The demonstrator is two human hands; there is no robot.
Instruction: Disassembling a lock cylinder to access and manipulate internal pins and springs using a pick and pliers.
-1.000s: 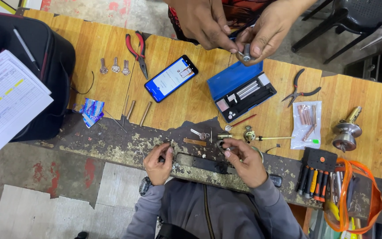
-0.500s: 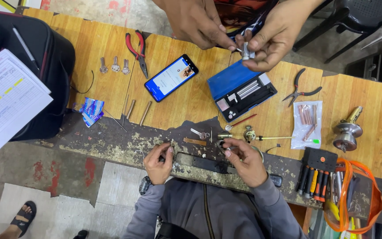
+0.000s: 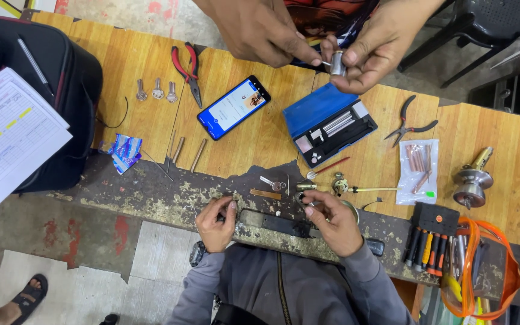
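Grip matters: left hand [image 3: 215, 219] pinches a tiny part, right hand [image 3: 330, 221] pinches a small piece beside the black bar [image 3: 272, 223], so both are best kept low over the bench [image 3: 151, 194].

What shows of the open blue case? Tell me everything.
The blue case is a small, flat, hinged box, plastic by its look, lying open and askew on the wooden bench. Its lid lies flat; the dark tray half holds silvery rods and small pieces. It sits between the smartphone and the black-handled pliers. No hand touches it; the left hand holds a small metal cylinder just beyond it.
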